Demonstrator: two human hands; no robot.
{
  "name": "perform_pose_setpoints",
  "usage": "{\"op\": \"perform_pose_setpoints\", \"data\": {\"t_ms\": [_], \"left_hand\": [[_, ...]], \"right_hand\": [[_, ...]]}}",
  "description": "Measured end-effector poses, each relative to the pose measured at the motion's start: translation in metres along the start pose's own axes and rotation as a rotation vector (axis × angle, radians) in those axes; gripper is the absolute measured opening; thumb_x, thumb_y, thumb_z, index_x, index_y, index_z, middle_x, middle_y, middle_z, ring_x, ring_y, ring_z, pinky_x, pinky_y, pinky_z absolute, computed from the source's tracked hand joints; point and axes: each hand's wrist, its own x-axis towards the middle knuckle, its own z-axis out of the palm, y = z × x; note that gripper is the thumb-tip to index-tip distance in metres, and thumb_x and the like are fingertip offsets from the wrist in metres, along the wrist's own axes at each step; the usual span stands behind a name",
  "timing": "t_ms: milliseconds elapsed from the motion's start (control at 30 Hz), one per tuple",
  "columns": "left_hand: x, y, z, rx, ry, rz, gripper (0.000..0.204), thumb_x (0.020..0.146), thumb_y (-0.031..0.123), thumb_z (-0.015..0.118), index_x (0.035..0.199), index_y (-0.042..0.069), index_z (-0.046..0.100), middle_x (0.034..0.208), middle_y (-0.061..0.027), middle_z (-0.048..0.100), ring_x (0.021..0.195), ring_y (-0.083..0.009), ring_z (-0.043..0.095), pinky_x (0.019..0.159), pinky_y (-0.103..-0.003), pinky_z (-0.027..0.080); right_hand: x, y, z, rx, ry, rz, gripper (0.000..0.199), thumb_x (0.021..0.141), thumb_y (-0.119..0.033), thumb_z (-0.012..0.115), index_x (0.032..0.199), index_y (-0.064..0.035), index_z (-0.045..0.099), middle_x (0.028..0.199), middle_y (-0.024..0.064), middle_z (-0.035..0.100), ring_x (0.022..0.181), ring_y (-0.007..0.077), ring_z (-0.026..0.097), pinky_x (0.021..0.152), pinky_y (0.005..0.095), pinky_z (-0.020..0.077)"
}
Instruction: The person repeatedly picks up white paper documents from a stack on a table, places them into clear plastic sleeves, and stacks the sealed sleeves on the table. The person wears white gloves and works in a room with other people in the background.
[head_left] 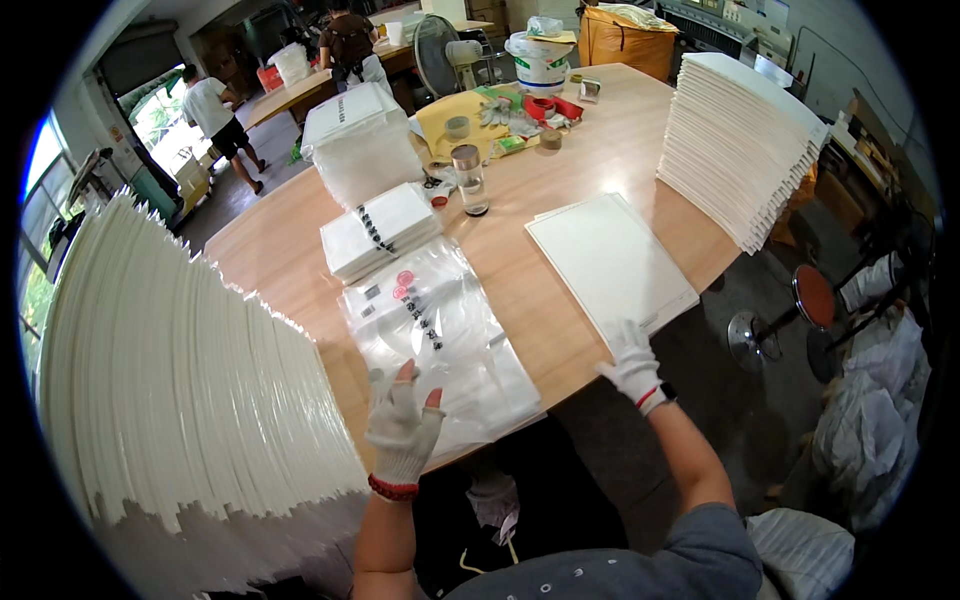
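My left hand wears a white knit glove with bare thumb and index fingertips. Its fingers are apart over the near end of some clear printed plastic bags, lying flat at the table's front. My right hand, in a white glove, rests with fingers stretched out on the near edge of a low pile of white sheets. The right thumb points left, off the pile. Beyond the bags sits a wrapped stack of white packets, and behind it a taller plastic-wrapped white bundle.
Tall white stacks rise at left and right around the wooden table. A clear bottle, tape rolls and a white bucket stand farther back. At right is a red stool. Two people are in the background.
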Motion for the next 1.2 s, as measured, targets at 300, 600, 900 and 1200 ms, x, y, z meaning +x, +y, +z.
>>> {"op": "perform_pose_setpoints", "data": {"t_ms": [300,600,900,1200], "left_hand": [[-0.044,0.084,0.010,-0.489,-0.189,0.194,0.018,0.079,-0.003,0.059,0.095,0.004,0.060,0.087,-0.0066,0.061,0.077,-0.0158,0.060,0.065,-0.026,0.049],[-0.077,0.097,0.154,-2.075,-0.722,-1.242,0.044,0.093,0.027,0.047,0.129,0.004,0.037,0.123,-0.0116,0.049,0.106,-0.0265,0.052,0.089,-0.040,0.046],[-0.100,0.097,0.084,-0.318,-0.928,-0.496,0.046,0.076,0.022,0.052,0.115,-0.001,0.040,0.116,-0.0270,0.048,0.101,-0.0362,0.056,0.088,-0.043,0.042],[-0.110,0.095,0.069,-0.185,-0.421,0.097,0.050,0.069,0.024,0.066,0.109,-0.002,0.054,0.105,-0.0276,0.051,0.104,-0.0407,0.049,0.094,-0.046,0.037]], "right_hand": [[0.020,0.087,0.056,0.289,0.137,-0.095,0.020,0.080,-0.026,0.062,0.095,-0.0126,0.059,0.079,0.0114,0.063,0.069,0.0309,0.061,0.057,0.0406,0.0484],[-0.048,-0.032,-0.085,0.057,-0.047,-0.576,0.021,0.085,-0.027,0.054,0.079,-0.0074,0.059,0.071,0.0092,0.057,0.058,0.0240,0.058,0.051,0.0352,0.0494],[-0.122,-0.017,-0.036,2.025,-0.363,1.115,0.050,0.086,-0.044,0.053,0.114,-0.0025,0.050,0.089,0.0125,0.059,0.082,0.0212,0.058,0.075,0.0351,0.0492],[-0.124,-0.114,-0.002,1.636,-0.085,0.826,0.036,0.084,-0.014,0.062,0.114,0.0021,0.052,0.103,0.0091,0.060,0.090,0.0163,0.058,0.078,0.0286,0.0478]]}}
